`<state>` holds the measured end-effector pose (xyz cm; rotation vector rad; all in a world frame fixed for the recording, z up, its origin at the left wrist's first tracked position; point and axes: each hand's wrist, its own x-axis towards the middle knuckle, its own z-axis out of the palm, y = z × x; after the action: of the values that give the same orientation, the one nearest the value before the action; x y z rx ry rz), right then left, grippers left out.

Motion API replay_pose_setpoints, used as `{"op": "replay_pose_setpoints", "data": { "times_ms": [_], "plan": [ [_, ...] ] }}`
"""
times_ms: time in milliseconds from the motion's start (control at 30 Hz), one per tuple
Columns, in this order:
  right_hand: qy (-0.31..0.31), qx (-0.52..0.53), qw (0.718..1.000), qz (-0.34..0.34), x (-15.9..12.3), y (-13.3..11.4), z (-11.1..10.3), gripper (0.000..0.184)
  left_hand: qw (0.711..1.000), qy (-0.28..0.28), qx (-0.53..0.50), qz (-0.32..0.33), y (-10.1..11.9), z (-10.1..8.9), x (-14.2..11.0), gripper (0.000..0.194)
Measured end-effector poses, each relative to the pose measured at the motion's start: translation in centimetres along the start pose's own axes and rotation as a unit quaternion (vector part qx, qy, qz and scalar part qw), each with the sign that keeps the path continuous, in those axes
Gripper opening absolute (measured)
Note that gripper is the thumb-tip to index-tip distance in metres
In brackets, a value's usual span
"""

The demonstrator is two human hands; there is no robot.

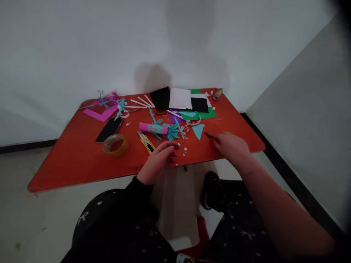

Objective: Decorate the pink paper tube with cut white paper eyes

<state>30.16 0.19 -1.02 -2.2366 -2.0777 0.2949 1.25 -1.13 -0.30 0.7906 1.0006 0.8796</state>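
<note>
My left hand (159, 160) rests at the near edge of the red table (76, 157), fingers curled, close to small white paper scraps and just below a yellow utility knife (146, 142). My right hand (229, 146) lies on the table to the right, fingers pinched on a thin dark tool (210, 135) whose tip points toward a teal paper triangle (197, 130). A pink paper roll with teal fringe (159, 129) lies between the hands, further back.
A tape roll (115, 144) and a black phone (109, 129) lie left of the knife. Pink paper (101, 113), white strips (139, 103), black, white and green sheets (189, 104) and a small tube (217, 94) crowd the far edge. White walls stand behind and right.
</note>
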Motion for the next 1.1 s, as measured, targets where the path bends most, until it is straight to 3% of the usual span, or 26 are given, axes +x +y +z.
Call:
{"op": "replay_pose_setpoints", "data": {
  "times_ms": [67,167,267,400,667,800,933,1100],
  "plan": [
    [0.009,0.142,0.988,-0.059,-0.5,-2.0,0.2,0.021,1.000,-0.017,0.016,0.007,-0.2,-0.1,-0.6,0.028],
    [-0.076,0.402,0.906,-0.110,-1.5,-5.5,0.3,0.024,0.998,-0.042,0.040,0.021,-0.2,0.0,-1.3,0.026],
    [-0.134,0.499,0.851,-0.091,-2.1,-8.1,0.0,0.028,0.997,-0.049,0.049,0.025,-0.2,0.0,-1.7,0.025],
    [-0.150,0.541,0.825,-0.067,-1.9,-9.6,-0.3,0.030,0.997,-0.041,0.053,0.029,-0.1,-0.5,-1.9,0.027],
    [-0.170,0.522,0.833,-0.066,-1.9,-10.6,-0.4,0.033,0.997,-0.045,0.063,0.027,0.3,-1.1,-2.1,0.025],
    [-0.140,0.494,0.854,-0.083,-1.7,-10.6,-0.2,0.027,0.993,-0.040,0.098,0.050,0.2,-1.0,-2.0,0.026],
    [-0.092,0.464,0.874,-0.112,-1.2,-10.4,0.3,0.022,0.972,-0.026,0.199,0.119,-0.1,-1.0,-1.8,0.027],
    [-0.086,0.439,0.886,-0.118,-0.9,-10.3,0.5,0.019,0.926,-0.010,0.311,0.213,-0.6,-1.3,-1.6,0.030]
  ]
}}
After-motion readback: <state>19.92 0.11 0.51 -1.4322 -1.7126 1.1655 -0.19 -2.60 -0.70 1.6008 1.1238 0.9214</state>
